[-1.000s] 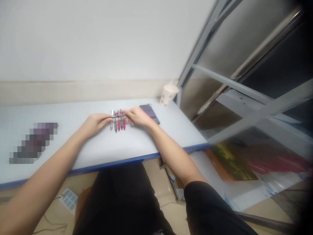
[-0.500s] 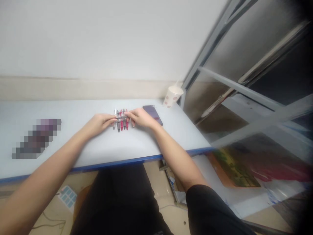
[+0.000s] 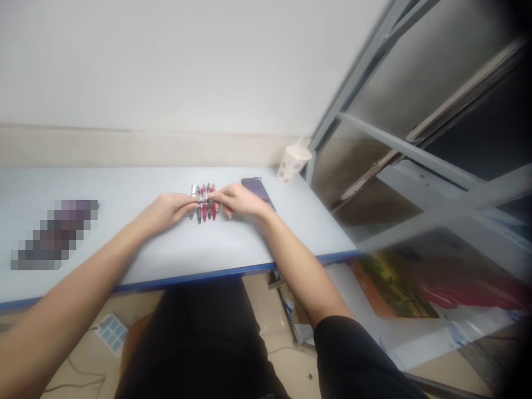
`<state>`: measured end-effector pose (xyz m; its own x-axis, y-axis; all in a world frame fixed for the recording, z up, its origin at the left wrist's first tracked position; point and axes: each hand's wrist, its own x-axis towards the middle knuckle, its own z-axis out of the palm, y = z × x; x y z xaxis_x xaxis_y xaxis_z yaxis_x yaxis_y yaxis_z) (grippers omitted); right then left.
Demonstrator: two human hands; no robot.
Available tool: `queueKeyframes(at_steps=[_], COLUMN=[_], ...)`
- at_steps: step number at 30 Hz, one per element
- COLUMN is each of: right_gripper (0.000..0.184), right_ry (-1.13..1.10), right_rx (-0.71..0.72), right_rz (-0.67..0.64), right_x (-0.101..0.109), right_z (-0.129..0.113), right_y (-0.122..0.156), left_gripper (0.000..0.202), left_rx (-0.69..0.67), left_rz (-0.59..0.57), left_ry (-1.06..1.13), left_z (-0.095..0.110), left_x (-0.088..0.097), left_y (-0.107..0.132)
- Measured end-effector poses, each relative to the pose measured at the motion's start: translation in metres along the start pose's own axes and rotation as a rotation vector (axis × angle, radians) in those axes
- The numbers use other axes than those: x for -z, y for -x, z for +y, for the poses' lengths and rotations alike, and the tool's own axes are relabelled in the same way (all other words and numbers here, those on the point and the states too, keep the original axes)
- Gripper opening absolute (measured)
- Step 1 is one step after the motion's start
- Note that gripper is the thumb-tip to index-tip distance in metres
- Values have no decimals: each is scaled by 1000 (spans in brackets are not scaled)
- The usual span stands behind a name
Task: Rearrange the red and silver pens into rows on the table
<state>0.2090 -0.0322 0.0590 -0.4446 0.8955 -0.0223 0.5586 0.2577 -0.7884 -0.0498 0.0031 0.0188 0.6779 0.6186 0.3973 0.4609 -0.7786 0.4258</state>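
Several grey and red pens (image 3: 203, 203) lie side by side on the white table (image 3: 124, 191), their tips pointing toward me and away. A thin dark pen (image 3: 205, 201) lies crosswise over the row. My left hand (image 3: 170, 212) pinches its left end between the fingertips, and my right hand (image 3: 239, 200) pinches its right end. The fingers of both hands hang just over the row. A dark phone (image 3: 257, 191) lies just beyond my right hand, partly hidden by it.
A paper cup with red dots (image 3: 293, 163) stands at the table's far right corner, against the wall. A pixelated object (image 3: 54, 235) lies at the left. The table's near edge is blue, and a metal-framed window stands at the right.
My hands have drawn closer together over the row, still holding the crosswise pen. The view has shifted slightly, and the row of pens has not visibly moved.
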Motion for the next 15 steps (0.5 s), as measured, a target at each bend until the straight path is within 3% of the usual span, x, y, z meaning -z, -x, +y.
queueKeyframes(at_steps=[5, 12, 15], right_gripper=[19, 40, 43], right_ry=[3, 72, 29], right_rx=[191, 119, 134], right_rz=[15, -93, -84], right_x=[5, 5, 4], right_z=[6, 3, 1], right_y=[-3, 1, 2], left_gripper=[45, 44, 43], left_rx=[67, 131, 223], left_rz=[-61, -109, -47], left_ry=[64, 160, 256], left_z=[4, 3, 1], left_x=[1, 4, 9], left_y=[-1, 0, 0])
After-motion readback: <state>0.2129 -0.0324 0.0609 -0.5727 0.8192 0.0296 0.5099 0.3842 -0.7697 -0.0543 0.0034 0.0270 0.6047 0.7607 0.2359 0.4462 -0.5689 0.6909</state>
